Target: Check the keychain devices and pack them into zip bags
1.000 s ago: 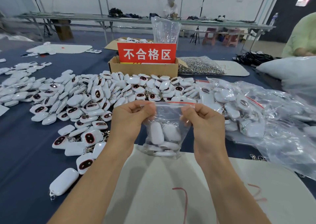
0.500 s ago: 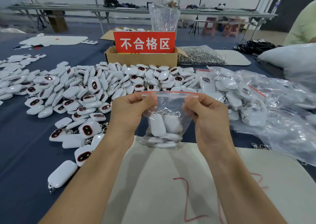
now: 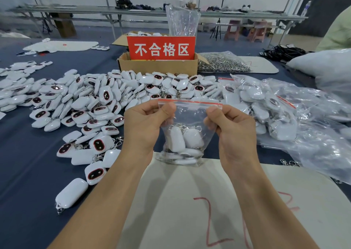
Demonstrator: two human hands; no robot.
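- White sheet (image 3: 190, 201), marked with red strokes, lies nearest the viewer on the dark blue surface (image 3: 28, 163); both forearms cross above it.
- Zip bag (image 3: 191, 116), clear, hangs upright between the two hands. Its long axis is vertical, and the red-striped zip edge is on top and runs level from left to right.
- Bagged keychain devices (image 3: 177, 138), white, sit in the lower half of the zip bag. Two stand on end, with their metal rings uppermost. Others lie flat beneath them.
- The bag's bottom edge hangs at the far rim of the white sheet; whether it touches cannot be told.
- Left hand (image 3: 144, 127) pinches the bag's upper left corner between thumb and curled fingers.
- Right hand (image 3: 231, 133) pinches the upper right corner just under the zip strip.
- A lone keychain device (image 3: 71, 192) lies left of the left forearm, with bare surface around it.
- Loose keychain devices (image 3: 98, 100) form a dense heap to the left and behind the hands.
- Filled bags (image 3: 275, 112) are piled close on the right.
- Cardboard box (image 3: 157, 65) stands behind the heap and carries a red sign (image 3: 161, 48).
- A bag of metal rings (image 3: 222, 62) lies just right of the box.
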